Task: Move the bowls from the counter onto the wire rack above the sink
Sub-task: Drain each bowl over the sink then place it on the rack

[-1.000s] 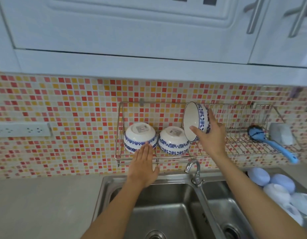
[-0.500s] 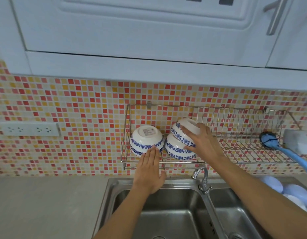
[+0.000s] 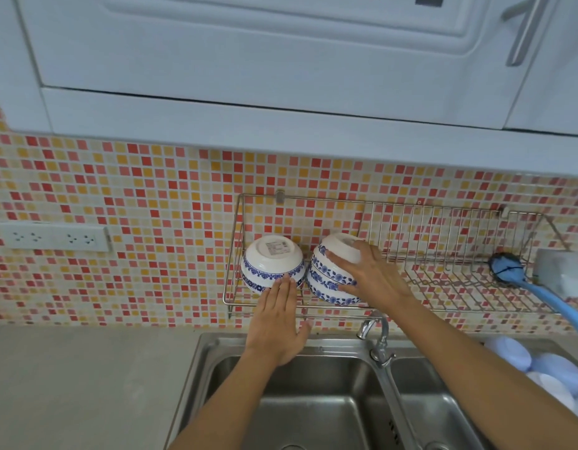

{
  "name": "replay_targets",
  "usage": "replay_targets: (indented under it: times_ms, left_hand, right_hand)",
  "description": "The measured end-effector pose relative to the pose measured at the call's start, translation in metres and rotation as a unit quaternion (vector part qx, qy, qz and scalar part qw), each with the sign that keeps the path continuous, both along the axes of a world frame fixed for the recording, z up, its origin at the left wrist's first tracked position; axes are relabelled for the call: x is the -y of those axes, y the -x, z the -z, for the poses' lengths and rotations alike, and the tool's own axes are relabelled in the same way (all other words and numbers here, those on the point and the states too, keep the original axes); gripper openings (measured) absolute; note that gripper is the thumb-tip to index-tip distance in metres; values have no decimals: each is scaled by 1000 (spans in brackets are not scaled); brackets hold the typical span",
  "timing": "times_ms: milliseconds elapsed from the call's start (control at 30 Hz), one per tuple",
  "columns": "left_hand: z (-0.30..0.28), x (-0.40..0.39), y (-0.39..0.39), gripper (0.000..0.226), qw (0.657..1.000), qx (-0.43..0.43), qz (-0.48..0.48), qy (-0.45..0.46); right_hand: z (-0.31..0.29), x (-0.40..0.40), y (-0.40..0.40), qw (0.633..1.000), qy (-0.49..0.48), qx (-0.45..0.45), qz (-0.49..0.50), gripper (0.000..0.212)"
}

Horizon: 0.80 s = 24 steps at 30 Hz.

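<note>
A wire rack hangs on the tiled wall above the sink. At its left end a white bowl with blue flower bands lies upside down. Right of it, a second such bowl carries a third bowl stacked upside down on top. My right hand holds that top bowl, fingers spread over its base and side, thumb low on the stack. My left hand is flat with straight fingers, its tips touching the lower rim of the left bowl.
A blue-handled brush and a pale sponge lie at the rack's right end. Below are a double steel sink and a tap. Several pale blue and white bowls sit at the right. A socket strip is on the wall.
My right hand brought the third bowl from upright on its edge down, upside down, onto the second bowl. My left hand stayed against the left bowl.
</note>
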<state>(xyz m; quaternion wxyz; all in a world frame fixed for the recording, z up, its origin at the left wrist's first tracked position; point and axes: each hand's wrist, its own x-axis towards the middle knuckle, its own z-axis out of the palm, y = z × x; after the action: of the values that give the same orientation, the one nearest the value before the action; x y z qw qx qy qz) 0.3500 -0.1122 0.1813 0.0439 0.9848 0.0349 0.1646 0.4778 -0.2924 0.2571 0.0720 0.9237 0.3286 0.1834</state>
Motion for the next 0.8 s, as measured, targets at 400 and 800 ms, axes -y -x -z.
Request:
replay_targets:
  times_ms: [400, 800]
  left_hand:
    - [6, 0, -1, 77, 1000, -16, -6, 16]
    - [-17, -14, -49, 80, 974, 62, -128, 177]
  right_hand:
    - [32, 3, 7, 979, -188, -79, -30, 75]
    - [52, -12, -4, 933, -297, -144, 143, 99]
